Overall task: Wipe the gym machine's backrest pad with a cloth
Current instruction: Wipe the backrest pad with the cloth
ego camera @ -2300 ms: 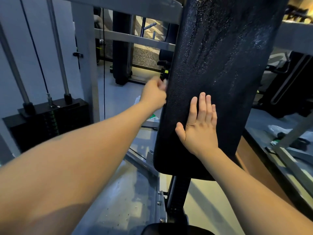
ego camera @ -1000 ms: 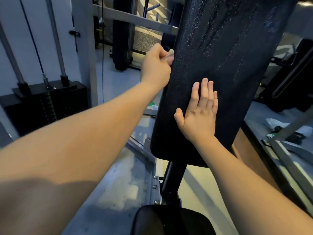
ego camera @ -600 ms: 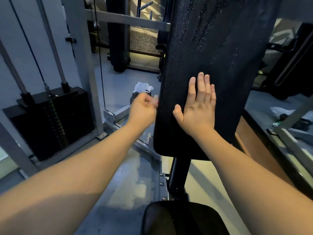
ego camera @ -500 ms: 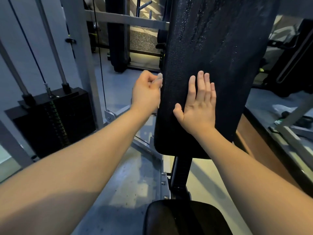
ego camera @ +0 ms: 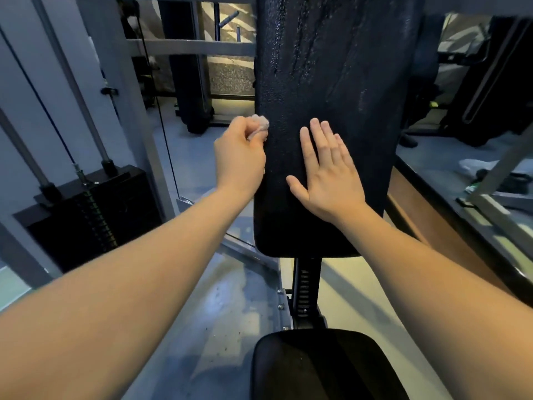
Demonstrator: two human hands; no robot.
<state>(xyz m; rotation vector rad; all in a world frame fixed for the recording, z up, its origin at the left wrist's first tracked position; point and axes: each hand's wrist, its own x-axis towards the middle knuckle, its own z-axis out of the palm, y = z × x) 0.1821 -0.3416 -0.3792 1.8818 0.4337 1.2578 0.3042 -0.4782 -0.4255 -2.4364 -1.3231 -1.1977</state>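
My left hand (ego camera: 240,160) pinched a wadded pale cloth (ego camera: 261,122) at nine o'clock on the twelve-to-six black vinyl backrest pad (ego camera: 340,67); right hand (ego camera: 327,177) lay flat, open.

There is one wide-angle view, worn on the person's head. It looks forward and down along both bare forearms, which enter from the lower left and lower right corners. It faces the backrest pad (ego camera: 331,82) almost square on, near enough that the outstretched left hand (ego camera: 240,157) and right hand (ego camera: 328,180) reach it at mid-frame. The pad's top runs past the upper edge. The seat pad (ego camera: 323,365) lies at the bottom edge and the weight stack (ego camera: 95,215) at the left.
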